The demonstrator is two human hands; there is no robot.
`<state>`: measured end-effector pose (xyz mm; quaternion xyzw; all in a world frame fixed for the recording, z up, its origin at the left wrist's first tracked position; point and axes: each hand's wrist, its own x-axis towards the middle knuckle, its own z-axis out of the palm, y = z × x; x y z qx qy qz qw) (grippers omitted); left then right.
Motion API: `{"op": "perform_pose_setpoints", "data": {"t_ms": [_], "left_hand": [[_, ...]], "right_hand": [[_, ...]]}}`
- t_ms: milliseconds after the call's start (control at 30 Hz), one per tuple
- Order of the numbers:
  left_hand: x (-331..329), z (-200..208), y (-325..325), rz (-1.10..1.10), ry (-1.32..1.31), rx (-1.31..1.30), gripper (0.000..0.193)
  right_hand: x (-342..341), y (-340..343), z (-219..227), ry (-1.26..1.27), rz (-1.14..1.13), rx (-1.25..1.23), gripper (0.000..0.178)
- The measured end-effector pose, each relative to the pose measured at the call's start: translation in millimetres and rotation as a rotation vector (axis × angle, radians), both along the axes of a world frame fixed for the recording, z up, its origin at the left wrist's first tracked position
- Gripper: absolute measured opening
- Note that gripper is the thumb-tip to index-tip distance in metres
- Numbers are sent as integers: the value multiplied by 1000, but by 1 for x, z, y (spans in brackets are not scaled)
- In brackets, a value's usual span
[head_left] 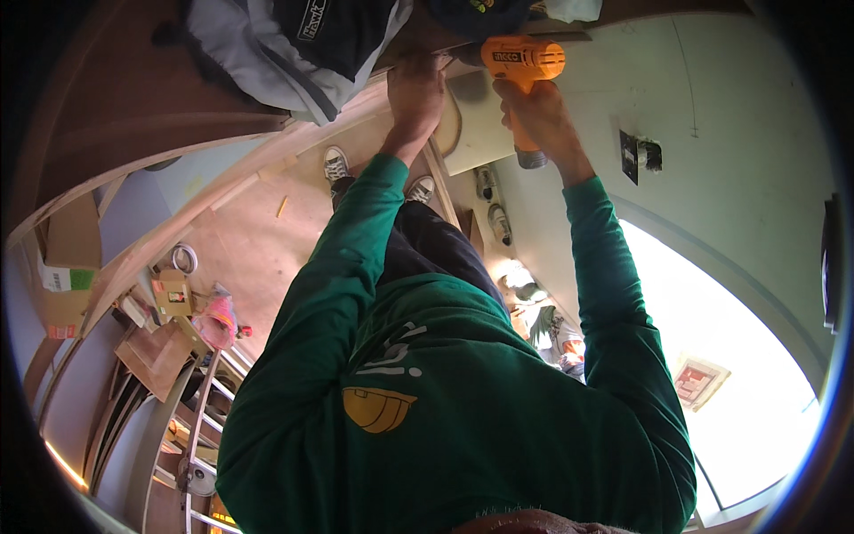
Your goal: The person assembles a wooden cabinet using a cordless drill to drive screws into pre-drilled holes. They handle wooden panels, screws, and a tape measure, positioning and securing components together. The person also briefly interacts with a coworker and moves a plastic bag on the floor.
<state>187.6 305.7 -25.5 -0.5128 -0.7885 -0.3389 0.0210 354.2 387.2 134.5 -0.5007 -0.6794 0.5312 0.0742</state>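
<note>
In my right hand (544, 111) is an orange cordless drill (523, 59), the fingers wrapped round its handle. The dark chuck points left, toward the edge of a dark brown wooden panel (391, 55). My left hand (416, 93) is raised against this edge, just left of the chuck. Its fingers are closed and bent away from view, so what they pinch or hold is hidden. Where the drill's tip ends I cannot make out.
A grey and black garment (307, 53) lies on the panel left of my hands. Below are shoes (498, 222), cardboard boxes (171, 294) and a ladder (203, 409). A pale wall (729, 98) with a dark socket opening (639, 156) rises at the right.
</note>
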Motion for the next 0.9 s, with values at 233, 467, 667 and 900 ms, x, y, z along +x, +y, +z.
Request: {"op": "perform_pose_setpoints", "data": {"t_ms": [233,467,667,900], "left_hand": [[13,-2,2,55,-69,25,40],[11,-8,4,70,-170,64,39],[10,-7,16,133,-239,-24,21],[4,-24,23,136,-197,-152,26]], "right_hand": [[-4,1,-4,-105,54,56,33],[-11,-3,7,-43,52,72,31],[-13,7,1,-83,66,53,33],[-22,6,7,-194,174,200,35]]}}
